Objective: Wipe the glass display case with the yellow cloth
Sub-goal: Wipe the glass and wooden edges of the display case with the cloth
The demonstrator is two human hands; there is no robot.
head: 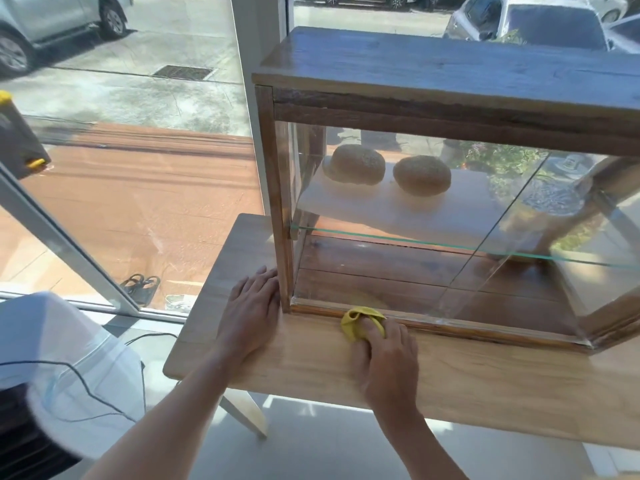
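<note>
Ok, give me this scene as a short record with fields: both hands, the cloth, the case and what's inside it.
left hand: flat on the wooden table, against the case's left corner post
right hand: grips the yellow cloth
yellow cloth: bunched, at the case's bottom front edge
glass display case: wood frame, on the table
inside: two bread rolls on a white board on the glass shelf

Display case (450,109) on table (485,382); two buns (358,163) inside, on shelf (433,216)
</note>
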